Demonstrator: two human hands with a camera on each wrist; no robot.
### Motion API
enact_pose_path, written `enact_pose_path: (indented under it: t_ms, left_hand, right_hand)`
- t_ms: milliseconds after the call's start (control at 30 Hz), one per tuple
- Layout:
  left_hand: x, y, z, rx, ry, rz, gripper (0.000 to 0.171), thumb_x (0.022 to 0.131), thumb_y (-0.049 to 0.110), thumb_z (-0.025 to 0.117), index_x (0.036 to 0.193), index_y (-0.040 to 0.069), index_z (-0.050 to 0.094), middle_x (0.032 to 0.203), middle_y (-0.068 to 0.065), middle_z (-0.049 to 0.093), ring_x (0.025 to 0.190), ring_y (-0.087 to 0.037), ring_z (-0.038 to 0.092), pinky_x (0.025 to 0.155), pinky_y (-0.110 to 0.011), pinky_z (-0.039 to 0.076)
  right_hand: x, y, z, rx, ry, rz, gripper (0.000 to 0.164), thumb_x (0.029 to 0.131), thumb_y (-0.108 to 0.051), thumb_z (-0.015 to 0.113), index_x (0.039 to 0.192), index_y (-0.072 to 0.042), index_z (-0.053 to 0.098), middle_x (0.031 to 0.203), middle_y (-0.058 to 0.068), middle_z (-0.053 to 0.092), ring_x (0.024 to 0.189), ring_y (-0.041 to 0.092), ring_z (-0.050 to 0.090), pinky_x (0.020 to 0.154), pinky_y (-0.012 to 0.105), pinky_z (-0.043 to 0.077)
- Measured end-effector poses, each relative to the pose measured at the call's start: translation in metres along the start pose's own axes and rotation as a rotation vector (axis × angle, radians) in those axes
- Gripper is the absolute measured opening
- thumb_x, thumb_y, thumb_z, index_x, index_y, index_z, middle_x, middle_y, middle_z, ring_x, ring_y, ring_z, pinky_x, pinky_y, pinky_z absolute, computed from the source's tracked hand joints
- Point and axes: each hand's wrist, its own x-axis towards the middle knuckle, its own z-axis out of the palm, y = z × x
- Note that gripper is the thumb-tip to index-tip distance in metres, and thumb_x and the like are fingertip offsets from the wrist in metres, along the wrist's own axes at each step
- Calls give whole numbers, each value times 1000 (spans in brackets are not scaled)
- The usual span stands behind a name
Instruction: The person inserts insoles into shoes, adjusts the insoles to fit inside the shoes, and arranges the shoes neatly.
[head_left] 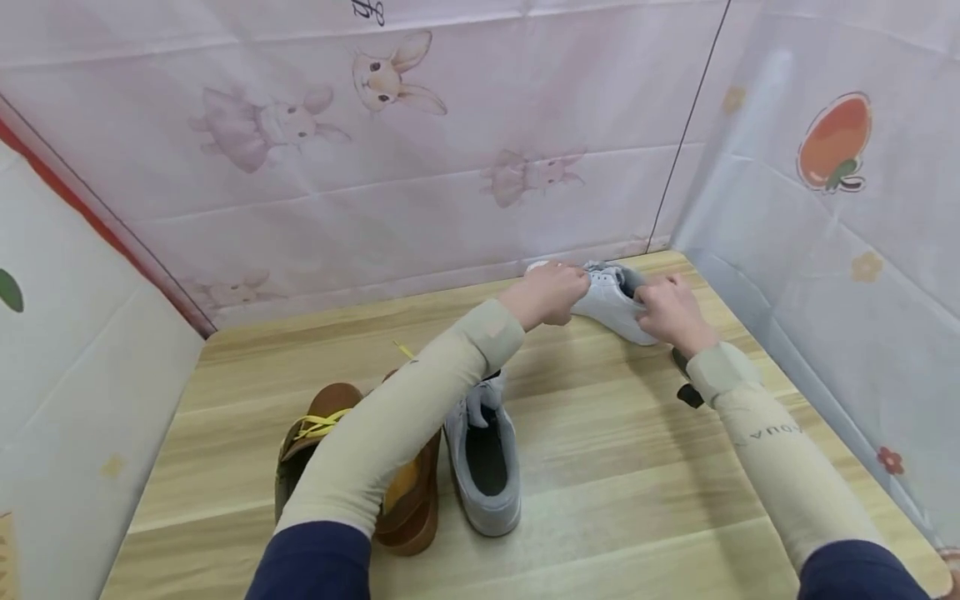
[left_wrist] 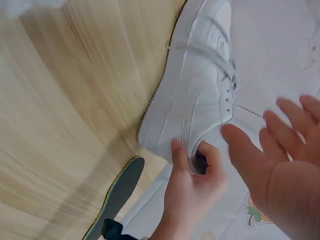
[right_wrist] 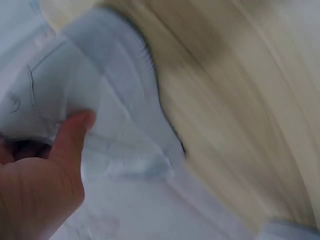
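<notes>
A white lace-up sneaker [head_left: 611,308] is at the back right of the table. My right hand [head_left: 673,312] grips it at the heel, and in the right wrist view the thumb [right_wrist: 74,135] presses the outside of the collar. The sneaker [left_wrist: 200,85] shows its side and laces in the left wrist view. Beside its toe end is my left hand [head_left: 547,293]; its fingers [left_wrist: 290,122] are spread, apart from the shoe in the left wrist view. A dark, insole-shaped piece [left_wrist: 120,190] lies near the heel, with a small black object [left_wrist: 112,229] by it.
A grey sneaker [head_left: 491,500] stands mid-table. To its left are brown shoes [head_left: 335,400] with yellow laces, partly covered by my left sleeve [head_left: 397,425]. Printed cloth walls [head_left: 420,217] enclose the wooden table [head_left: 600,467] at the back and sides.
</notes>
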Motion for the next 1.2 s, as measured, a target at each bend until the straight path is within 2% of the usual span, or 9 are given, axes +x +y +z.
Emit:
enact_pose_path:
  t_ms: [133,267,333,467,600,733,900,1067,1200]
  left_hand:
    - [2,8,-1,13,54,10,48,87,15,61,134,10,49,143,-10,42,124,-26,47,101,-37,38]
    - [-1,12,4,-23,48,-16,47,85,12,65,130,18,54,142,-8,42,116,-21,53,86,-34,49]
    - [-2,12,8,-52,40,-13,43,84,10,67,125,22,59,139,-5,45,113,-19,54,80,-32,50]
    - [-8,7,16,-90,44,7,40,81,8,71,116,26,64,131,-3,50,106,-18,56,75,-31,50]
    - [-19,2,21,-11,84,26,36,84,5,67,111,28,65,118,-2,55,88,-16,57,64,-31,48]
    - [-30,1,17,51,170,90,29,89,3,59,102,28,67,106,0,59,74,-14,54,59,-28,46]
    - [-46,10,5,117,272,192,23,91,5,56,93,25,68,100,0,60,69,-13,48,58,-27,46]
    - [-63,24,-2,195,337,262,20,92,8,56,89,24,67,94,0,61,62,-9,43,53,-24,46]
    - [-77,39,-1,237,376,323,24,89,2,54,83,22,65,88,1,61,63,-9,47,55,-22,45]
  right_hand:
    - [-2,-33,-1,64,3,-16,7,66,-7,68,65,-8,61,63,6,58,59,25,53,67,43,42]
    - [-4,-65,-3,140,44,-26,28,70,-6,67,55,-13,44,56,0,38,50,16,34,45,30,28]
    - [-7,-78,-6,160,85,-22,32,71,-4,65,55,-14,40,56,0,33,50,15,30,44,28,24]
    - [-15,-98,-12,152,219,-51,12,70,-5,67,62,-8,58,61,5,51,52,19,44,43,30,34]
    - [-22,-116,-18,141,314,-120,6,66,-2,68,72,-4,68,67,7,59,55,23,52,43,32,39]
    - [-31,-132,-27,132,380,-168,8,64,1,65,62,-6,61,59,2,49,48,18,41,40,27,30]
    - [-49,-148,-42,122,470,-202,26,63,3,58,52,-12,40,56,-2,33,49,14,25,43,26,21]
    - [-68,-165,-53,129,595,-184,25,64,2,50,49,-13,37,56,-2,32,48,14,26,42,25,19]
    - [-83,-180,-54,138,695,-164,23,64,-1,45,46,-14,38,54,-3,34,47,13,28,39,23,18]
